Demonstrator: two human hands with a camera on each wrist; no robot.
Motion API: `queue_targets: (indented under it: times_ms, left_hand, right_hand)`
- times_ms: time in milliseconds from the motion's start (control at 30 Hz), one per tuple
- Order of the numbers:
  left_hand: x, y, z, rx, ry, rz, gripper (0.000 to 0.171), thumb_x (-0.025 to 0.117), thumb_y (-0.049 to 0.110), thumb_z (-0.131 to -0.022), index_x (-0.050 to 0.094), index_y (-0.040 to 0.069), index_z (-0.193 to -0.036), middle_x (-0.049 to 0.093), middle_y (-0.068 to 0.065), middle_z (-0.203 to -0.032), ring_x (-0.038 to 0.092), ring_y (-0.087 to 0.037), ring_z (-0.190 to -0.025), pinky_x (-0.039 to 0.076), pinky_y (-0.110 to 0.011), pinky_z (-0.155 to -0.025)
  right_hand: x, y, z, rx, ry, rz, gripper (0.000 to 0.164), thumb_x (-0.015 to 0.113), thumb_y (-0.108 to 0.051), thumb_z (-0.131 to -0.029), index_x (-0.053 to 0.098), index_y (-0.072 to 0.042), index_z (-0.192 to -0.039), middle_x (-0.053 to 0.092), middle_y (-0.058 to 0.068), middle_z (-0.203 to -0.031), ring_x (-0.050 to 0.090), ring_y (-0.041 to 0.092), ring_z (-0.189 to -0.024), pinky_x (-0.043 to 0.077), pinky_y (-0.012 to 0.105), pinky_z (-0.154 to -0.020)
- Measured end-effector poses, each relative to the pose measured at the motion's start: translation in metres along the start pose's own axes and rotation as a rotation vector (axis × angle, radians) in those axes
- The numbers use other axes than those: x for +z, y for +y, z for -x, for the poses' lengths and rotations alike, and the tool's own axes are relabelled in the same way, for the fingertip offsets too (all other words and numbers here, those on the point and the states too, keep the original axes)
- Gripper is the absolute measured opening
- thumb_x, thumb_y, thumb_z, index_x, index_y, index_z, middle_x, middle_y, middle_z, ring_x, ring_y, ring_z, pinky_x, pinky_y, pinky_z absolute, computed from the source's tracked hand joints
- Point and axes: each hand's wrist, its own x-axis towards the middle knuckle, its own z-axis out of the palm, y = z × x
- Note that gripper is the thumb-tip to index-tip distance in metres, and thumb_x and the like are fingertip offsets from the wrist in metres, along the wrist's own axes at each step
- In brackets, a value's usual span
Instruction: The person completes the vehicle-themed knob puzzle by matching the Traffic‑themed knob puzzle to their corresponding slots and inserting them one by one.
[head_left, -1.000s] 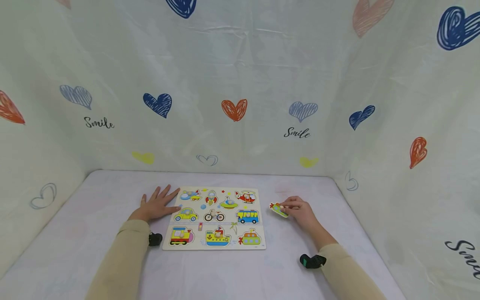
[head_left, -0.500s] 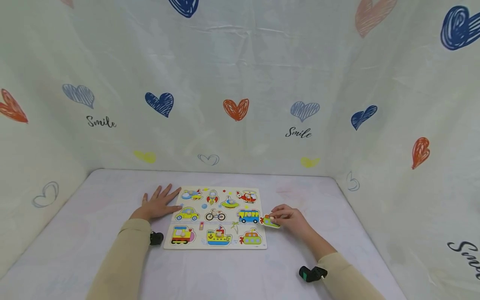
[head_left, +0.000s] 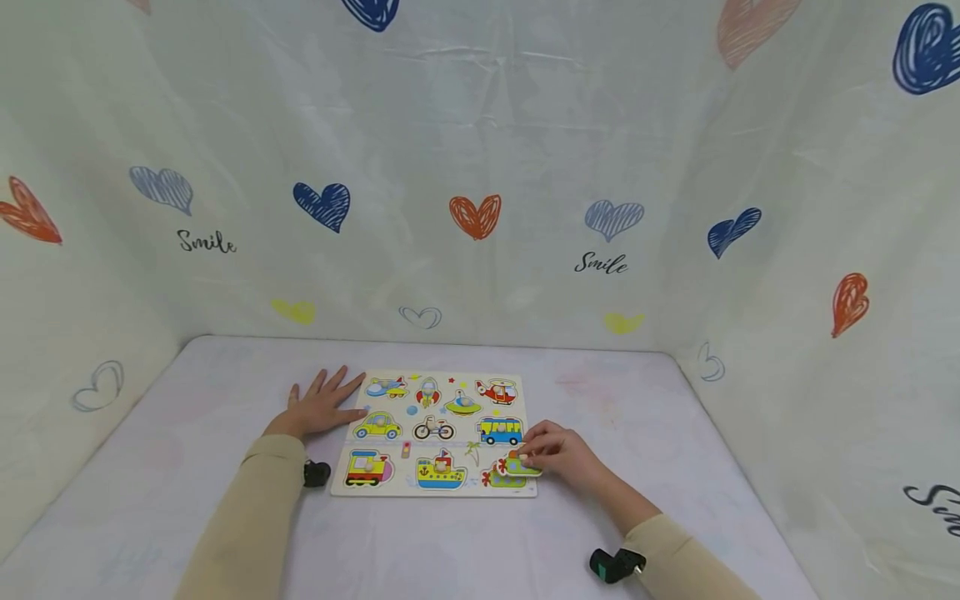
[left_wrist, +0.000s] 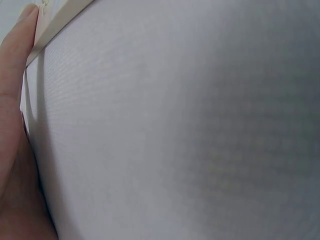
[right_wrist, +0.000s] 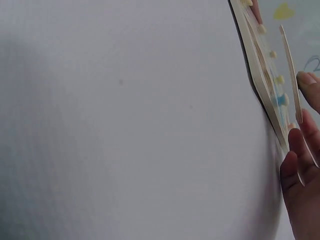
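Note:
A puzzle board (head_left: 420, 493) with vehicle pictures lies on the table. My right hand (head_left: 566, 458) pinches a green submarine puzzle piece (head_left: 517, 467) by its knob, over the printed submarine spot at the board's near right corner. In the right wrist view the piece (right_wrist: 290, 70) shows edge-on, raised above the board (right_wrist: 257, 75). My left hand (head_left: 317, 407) lies spread at the board's left side, thumb on its edge. In the left wrist view that thumb (left_wrist: 17, 55) touches the board's rim (left_wrist: 62, 22).
Other knobbed pieces sit in the board, among them a blue bus (head_left: 500, 430), a boat (head_left: 441, 472), a train (head_left: 366, 468) and a bicycle (head_left: 434, 428). The white table (head_left: 420, 550) meets a heart-printed curtain (head_left: 525, 150) at its back and sides.
My right hand has carried the submarine piece left and toward me, from the table beside the board to over its near right corner. The left hand has stayed in place.

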Motion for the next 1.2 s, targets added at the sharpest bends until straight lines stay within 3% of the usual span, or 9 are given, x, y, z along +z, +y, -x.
queue_targets:
  times_ms: [433, 867, 1200]
  left_hand:
    - [0.002, -0.002, 0.000, -0.009, 0.001, 0.013, 0.087, 0.054, 0.064, -0.089, 0.025, 0.015, -0.155, 0.006, -0.022, -0.160, -0.005, -0.051, -0.142, -0.010, -0.075, -0.102]
    - [0.000, -0.001, 0.000, -0.010, 0.001, 0.012, 0.087, 0.053, 0.065, -0.089, 0.024, 0.016, -0.155, 0.006, -0.021, -0.161, -0.006, -0.050, -0.143, -0.010, -0.074, -0.102]
    - [0.002, -0.002, -0.001, -0.004, 0.007, 0.001, 0.087, 0.052, 0.065, -0.089, 0.024, 0.016, -0.155, 0.007, -0.021, -0.160, -0.006, -0.050, -0.143, -0.010, -0.075, -0.102]
  right_hand:
    - [0.016, -0.007, -0.002, -0.029, -0.035, 0.096, 0.007, 0.078, -0.013, -0.084, 0.080, -0.013, -0.091, 0.057, -0.001, -0.103, 0.051, 0.023, -0.104, 0.046, 0.024, -0.084]
    - [0.021, -0.005, -0.004, -0.020, -0.042, 0.117, 0.007, 0.078, -0.016, -0.083, 0.080, -0.016, -0.091, 0.058, -0.004, -0.103, 0.051, 0.020, -0.106, 0.045, 0.025, -0.088]
    - [0.023, -0.001, -0.006, -0.006, -0.048, 0.114, 0.008, 0.079, -0.015, -0.083, 0.080, -0.016, -0.091, 0.058, -0.002, -0.102, 0.052, 0.021, -0.105, 0.046, 0.023, -0.083]
